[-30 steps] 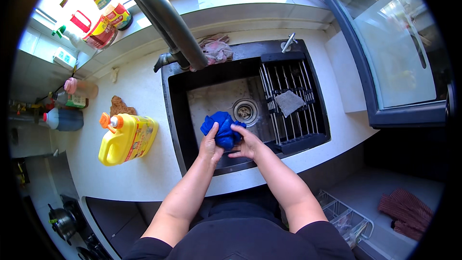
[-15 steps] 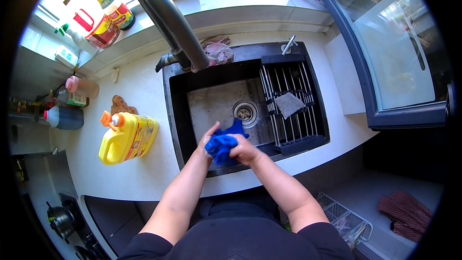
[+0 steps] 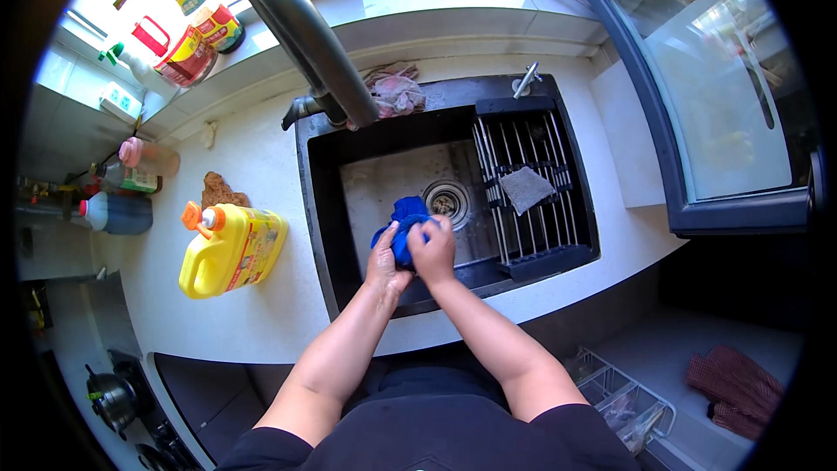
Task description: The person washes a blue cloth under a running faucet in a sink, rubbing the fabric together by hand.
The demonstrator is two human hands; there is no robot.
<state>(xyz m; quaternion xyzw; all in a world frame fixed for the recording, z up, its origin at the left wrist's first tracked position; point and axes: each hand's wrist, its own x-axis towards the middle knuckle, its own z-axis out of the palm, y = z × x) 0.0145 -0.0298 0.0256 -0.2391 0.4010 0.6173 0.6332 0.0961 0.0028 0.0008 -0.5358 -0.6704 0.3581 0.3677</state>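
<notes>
A bunched blue cloth (image 3: 408,214) is between my two hands, above the front part of the dark sink (image 3: 318,201). My left hand (image 3: 384,263) cups it from the left, thumb along its side. My right hand (image 3: 433,249) presses on it from the right with bent fingers. Behind the cloth lies the round metal drain (image 3: 449,199) in the sink floor. A grey faucet (image 3: 318,52) leans over the back left corner, and no water shows from it.
A black rack (image 3: 536,183) with metal rods spans the sink's right side, a grey scouring pad (image 3: 526,189) on it. Left on the counter (image 3: 261,323) stands a yellow jug (image 3: 235,249) beside a brown lump (image 3: 222,189). A pinkish rag (image 3: 397,94) lies behind the sink. An open window (image 3: 697,113) juts in at right.
Both hands have shifted slightly with the blue cloth, which now sits a little higher and more compact. My right hand has turned so its knuckles face up over the cloth.
</notes>
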